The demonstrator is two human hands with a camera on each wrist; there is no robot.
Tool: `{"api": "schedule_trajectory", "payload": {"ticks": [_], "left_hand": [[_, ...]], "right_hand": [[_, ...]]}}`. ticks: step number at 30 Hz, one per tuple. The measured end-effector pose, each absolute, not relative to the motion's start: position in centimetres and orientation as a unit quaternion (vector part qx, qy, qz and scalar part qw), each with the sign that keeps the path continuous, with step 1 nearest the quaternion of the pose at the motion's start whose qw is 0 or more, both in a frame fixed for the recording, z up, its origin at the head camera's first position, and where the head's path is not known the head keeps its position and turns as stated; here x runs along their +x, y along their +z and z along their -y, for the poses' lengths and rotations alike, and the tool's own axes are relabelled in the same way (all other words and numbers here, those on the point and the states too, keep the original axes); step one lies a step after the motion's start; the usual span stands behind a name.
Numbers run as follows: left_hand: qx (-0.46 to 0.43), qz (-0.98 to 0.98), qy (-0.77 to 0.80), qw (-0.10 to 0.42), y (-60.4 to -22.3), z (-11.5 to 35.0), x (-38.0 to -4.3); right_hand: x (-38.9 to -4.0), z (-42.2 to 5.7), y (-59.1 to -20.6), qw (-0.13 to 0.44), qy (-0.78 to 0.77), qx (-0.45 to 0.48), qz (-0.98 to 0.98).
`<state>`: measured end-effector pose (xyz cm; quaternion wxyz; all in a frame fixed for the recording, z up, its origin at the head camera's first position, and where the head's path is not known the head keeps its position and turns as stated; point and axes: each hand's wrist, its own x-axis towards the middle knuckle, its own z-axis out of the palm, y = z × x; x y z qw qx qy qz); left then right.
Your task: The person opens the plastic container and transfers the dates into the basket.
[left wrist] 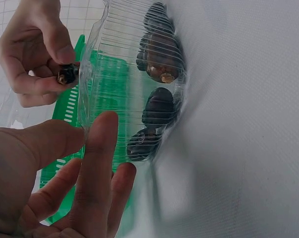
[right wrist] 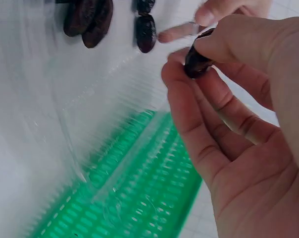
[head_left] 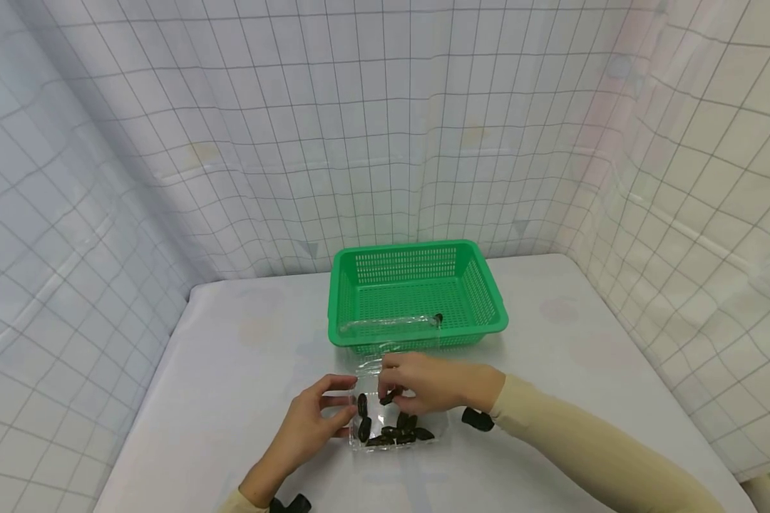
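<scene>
Several dark brown dates [head_left: 388,440] lie in a clear plastic clamshell box [head_left: 375,420] on the white table, mostly along its near and left sides. My left hand [head_left: 311,420] is at the box's left side. In the left wrist view its thumb and index finger [left wrist: 101,144] grip the rim, the other fingers spread outside the wall. Over the box, my right hand [head_left: 420,381] pinches one date [right wrist: 198,57] between thumb and fingertips. The box's open lid [head_left: 391,331] leans back against the green basket.
A green slotted plastic basket [head_left: 336,292] stands behind the box, with a small dark item [head_left: 438,318] at its front rim. Gridded white curtains [head_left: 385,142] enclose the back and sides. Black wrist straps [head_left: 478,419] show at both wrists.
</scene>
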<state>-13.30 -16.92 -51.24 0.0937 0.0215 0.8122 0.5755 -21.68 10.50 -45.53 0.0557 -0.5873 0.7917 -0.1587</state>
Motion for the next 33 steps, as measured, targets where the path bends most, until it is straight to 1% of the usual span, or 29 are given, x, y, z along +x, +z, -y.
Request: {"api": "schedule_trajectory", "payload": {"ticks": [6, 16, 23, 26, 29, 33], "left_hand": [[0.018, -0.814, 0.573, 0.094, -51.3, 16.8, -13.3], [0.015, -0.814, 0.574, 0.093, -51.2, 16.9, -13.4], [0.012, -0.813, 0.575, 0.093, -51.2, 16.8, -13.5], [0.012, -0.813, 0.575, 0.093, -51.2, 16.8, -13.5], [0.012, -0.812, 0.576, 0.094, -51.2, 16.8, -13.5], [0.012, -0.811, 0.577, 0.097, -51.2, 16.8, -13.4]], "right_hand": [[-21.6, -11.5, -44.3, 0.019, -0.200, -0.597, -0.777], [-21.6, -13.2, -42.0, -0.006, -0.298, -0.581, -0.757], [-22.7, -14.3, -40.9, -0.107, -0.329, -0.614, -0.710], [-23.1, -14.8, -40.3, -0.145, -0.334, -0.612, -0.702], [-23.5, -15.2, -39.7, -0.174, -0.340, -0.603, -0.700], [-23.9, -15.6, -39.2, -0.198, -0.345, -0.597, -0.697]]}}
